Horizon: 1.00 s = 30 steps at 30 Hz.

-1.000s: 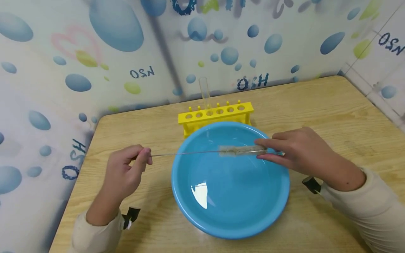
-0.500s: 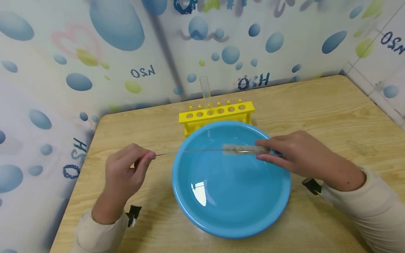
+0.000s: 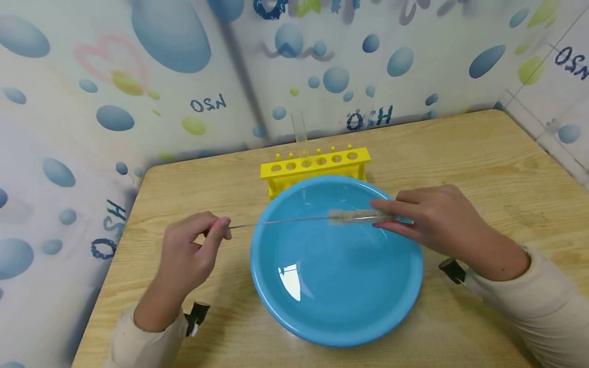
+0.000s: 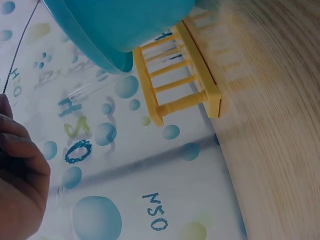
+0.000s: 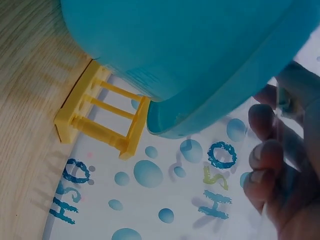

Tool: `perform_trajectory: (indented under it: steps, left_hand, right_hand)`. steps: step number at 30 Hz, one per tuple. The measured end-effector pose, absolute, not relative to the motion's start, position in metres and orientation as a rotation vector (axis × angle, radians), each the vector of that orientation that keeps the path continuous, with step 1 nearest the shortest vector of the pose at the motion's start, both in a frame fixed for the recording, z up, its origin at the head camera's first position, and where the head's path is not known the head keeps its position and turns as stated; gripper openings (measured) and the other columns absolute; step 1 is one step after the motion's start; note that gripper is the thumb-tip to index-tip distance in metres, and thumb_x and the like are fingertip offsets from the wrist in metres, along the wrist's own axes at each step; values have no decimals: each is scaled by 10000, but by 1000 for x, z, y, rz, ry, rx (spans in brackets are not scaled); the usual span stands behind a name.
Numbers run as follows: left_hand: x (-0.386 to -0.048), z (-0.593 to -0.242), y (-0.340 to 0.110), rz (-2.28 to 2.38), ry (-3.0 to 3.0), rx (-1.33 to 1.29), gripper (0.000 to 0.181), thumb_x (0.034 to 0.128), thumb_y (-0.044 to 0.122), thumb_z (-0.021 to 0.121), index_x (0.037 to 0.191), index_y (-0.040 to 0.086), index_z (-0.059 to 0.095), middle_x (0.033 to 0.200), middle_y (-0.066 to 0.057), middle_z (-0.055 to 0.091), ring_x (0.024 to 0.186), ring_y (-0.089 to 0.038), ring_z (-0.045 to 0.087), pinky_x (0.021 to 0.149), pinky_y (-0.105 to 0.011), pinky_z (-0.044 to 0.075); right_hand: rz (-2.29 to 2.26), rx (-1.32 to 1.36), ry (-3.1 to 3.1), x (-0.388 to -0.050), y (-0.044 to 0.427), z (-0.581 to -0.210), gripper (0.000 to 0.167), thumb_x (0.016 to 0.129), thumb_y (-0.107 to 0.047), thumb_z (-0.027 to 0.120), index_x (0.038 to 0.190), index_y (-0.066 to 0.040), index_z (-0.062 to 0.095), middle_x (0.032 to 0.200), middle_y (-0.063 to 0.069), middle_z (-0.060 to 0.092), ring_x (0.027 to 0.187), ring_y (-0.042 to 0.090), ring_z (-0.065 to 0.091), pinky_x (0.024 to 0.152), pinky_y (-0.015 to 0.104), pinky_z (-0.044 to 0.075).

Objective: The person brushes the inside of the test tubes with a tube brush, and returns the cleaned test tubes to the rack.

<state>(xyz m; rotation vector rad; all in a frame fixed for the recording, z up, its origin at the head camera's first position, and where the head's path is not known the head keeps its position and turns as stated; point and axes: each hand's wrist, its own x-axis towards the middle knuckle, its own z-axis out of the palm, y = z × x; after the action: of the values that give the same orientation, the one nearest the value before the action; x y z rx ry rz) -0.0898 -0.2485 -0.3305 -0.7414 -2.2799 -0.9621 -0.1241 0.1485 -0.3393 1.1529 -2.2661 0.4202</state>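
Over the blue basin, my right hand grips a clear test tube lying nearly level, its mouth toward the left. A bristle brush sits partly inside the tube, with some bristles out at the mouth. My left hand pinches the end of the brush's thin twisted wire, left of the basin. In the right wrist view the fingers curl round the tube. The left wrist view catches the left hand with the wire rising from it.
Behind the basin stands a yellow rack with one clear tube upright in it. The wooden table meets a wall printed with blue drops. Water in the basin reflects light.
My left hand has moved slightly right with the wire. The brush's visible bristles have shifted right, and less of them shows outside the tube than a second ago.
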Motion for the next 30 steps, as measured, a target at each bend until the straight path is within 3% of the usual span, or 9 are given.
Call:
perform_trajectory:
  steps: [4,11,17,24,30]
  left_hand:
    - [-88,-328,-245,-1006,-2331,-733,241,949,20,651,722,96,674,622,11,592,582,-29,472,539,-149,410]
    - [-88,-334,-244,-847,-2181,-836,451,1023,367,560,722,56,690,600,14,559,531,-26,394,474,-137,335]
    - [-89,-334,-242,-780,-2098,-920,450,1022,325,578,723,11,695,611,-18,584,503,-48,407,459,-128,356]
    - [-88,-335,-239,-933,-2194,-867,438,1051,327,517,691,98,619,585,41,511,530,-26,400,492,-133,347]
    - [-81,-333,-236,-1060,-2294,-746,323,1004,103,596,682,119,614,576,29,530,549,-30,430,533,-152,395]
  right_hand:
    - [408,1132,-2235,-125,149,-339,627,1017,-613,351,1077,-163,783,642,-60,600,480,23,417,416,159,259]
    - [537,1188,-2409,-121,149,-342,674,989,-631,357,1156,-108,748,775,-60,718,555,-10,526,478,123,399]
    - [591,1231,-2464,-121,149,-343,561,978,-579,488,1164,-114,739,834,-64,741,584,-30,553,506,116,432]
    - [453,1178,-2312,-122,147,-343,651,1013,-615,333,1069,-144,779,691,-54,641,519,10,456,446,149,354]
    - [405,1132,-2161,-123,145,-344,575,1051,-536,360,1096,-137,771,687,-20,625,498,77,466,421,207,368]
